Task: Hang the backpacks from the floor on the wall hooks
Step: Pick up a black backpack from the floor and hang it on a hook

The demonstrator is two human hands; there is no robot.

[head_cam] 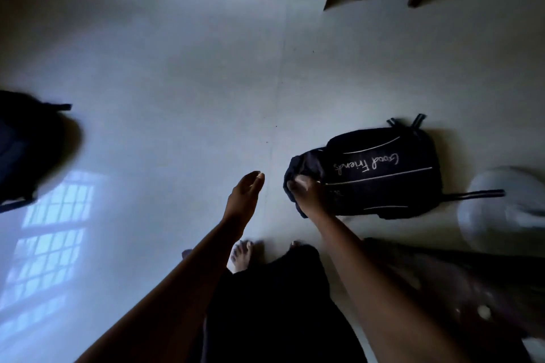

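On the floor [177, 82] lie two backpacks, none hung yet. Right hand [306, 194] pinches the dark backpack [380, 174]; left hand [244, 194] is spread, empty. Another backpack [26, 144] waits.

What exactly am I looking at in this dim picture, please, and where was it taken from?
There is no machine here. The single picture comes from a wide-angle camera worn on a person's head, looking down, so the two bare arms reaching in from the bottom are the wearer's own, with bare feet below them.

The surface is a pale, glossy tiled floor. On it lies a dark fabric backpack with "Good Friends" in white lettering. The right hand is closed on the fabric at its near end. The left hand is open and holds nothing.

A second dark backpack shows at the left edge, blurred. The pale rounded thing at the right edge is too blurred to name. The wall hooks are not in view.
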